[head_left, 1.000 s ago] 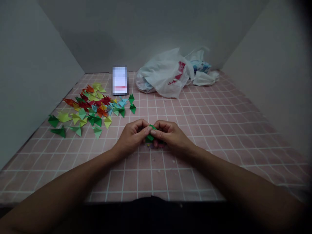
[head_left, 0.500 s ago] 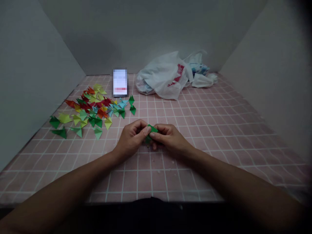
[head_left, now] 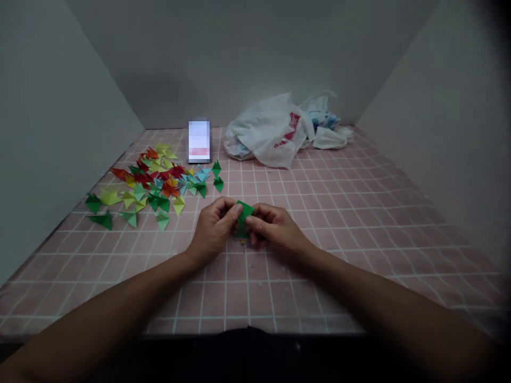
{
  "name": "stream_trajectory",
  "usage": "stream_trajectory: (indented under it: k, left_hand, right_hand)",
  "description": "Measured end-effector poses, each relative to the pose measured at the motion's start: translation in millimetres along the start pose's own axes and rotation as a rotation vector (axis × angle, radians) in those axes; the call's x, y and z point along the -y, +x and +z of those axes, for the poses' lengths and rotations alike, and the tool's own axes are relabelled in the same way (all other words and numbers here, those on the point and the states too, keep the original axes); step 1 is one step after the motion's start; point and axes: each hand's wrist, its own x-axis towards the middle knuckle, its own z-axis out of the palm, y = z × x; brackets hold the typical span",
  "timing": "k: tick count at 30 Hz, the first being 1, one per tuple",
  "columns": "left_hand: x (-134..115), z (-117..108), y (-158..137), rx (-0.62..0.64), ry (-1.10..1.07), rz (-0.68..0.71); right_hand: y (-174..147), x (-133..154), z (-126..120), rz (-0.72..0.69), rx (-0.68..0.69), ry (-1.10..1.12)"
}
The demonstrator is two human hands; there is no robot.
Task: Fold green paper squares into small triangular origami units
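Note:
A small folded piece of green paper [head_left: 245,209] is held up between my two hands near the middle of the table. My left hand [head_left: 214,224] pinches its left edge between thumb and fingers. On the other side, my right hand [head_left: 278,225] grips the paper's lower right part with thumb and forefinger. More green [head_left: 241,232] shows just below, partly hidden by my fingers; I cannot tell whether it belongs to the same sheet. A tiny yellow bit [head_left: 242,242] lies under it.
Several folded paper pieces [head_left: 158,201] in green, yellow, red, orange and blue spread over the left of the pink checked cloth [head_left: 339,213]. Behind them stands a phone [head_left: 198,139] with a lit, blurred screen. White plastic bags [head_left: 271,127] lie at the back, and walls enclose three sides.
My fingers have shifted on the green paper, and more of its face shows now. Both hands stay in nearly the same place. The whole view has tilted slightly.

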Motion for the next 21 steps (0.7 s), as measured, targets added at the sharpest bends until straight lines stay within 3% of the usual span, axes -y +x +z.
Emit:
stream_trajectory:
  k: [12,18,21]
  left_hand:
    - [-1,-3,5,0.031,0.050,-0.023]
    - [6,-8,10,0.131,-0.054,-0.080]
    - [8,-8,10,0.121,-0.114,0.002]
  right_hand:
    - [1,9,-5,-0.079,-0.109,-0.129]
    - [5,9,-12,-0.090,-0.077,-0.192]
    - [5,8,-14,-0.099,-0.082,-0.212]
